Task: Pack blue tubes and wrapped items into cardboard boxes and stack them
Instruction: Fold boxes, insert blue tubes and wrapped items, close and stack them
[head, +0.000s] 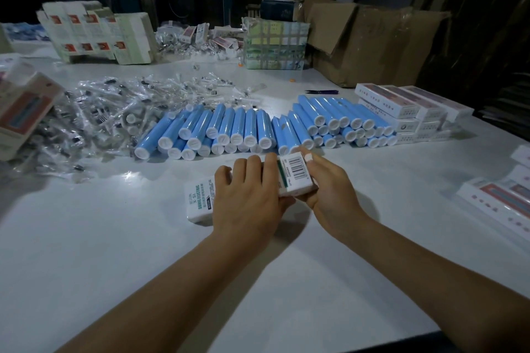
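Observation:
A white cardboard box (295, 178) with a barcode and green print lies on the white table (114, 252), and both hands hold it. My left hand (246, 198) lies over its middle with the fingers curled across the top. My right hand (327, 189) grips its right end, thumb on the end flap. Just behind the box, several blue tubes (229, 129) with white caps lie in two piles. Clear-wrapped items (114, 112) are heaped at the left.
Packed white boxes are stacked at the right (407, 109) and at the near right edge (504, 198). Flat box blanks (94, 34) and a bundled stack (275, 43) stand at the back. A large brown carton (372, 40) sits back right. Small purple scissors (321, 92) lie beyond the tubes.

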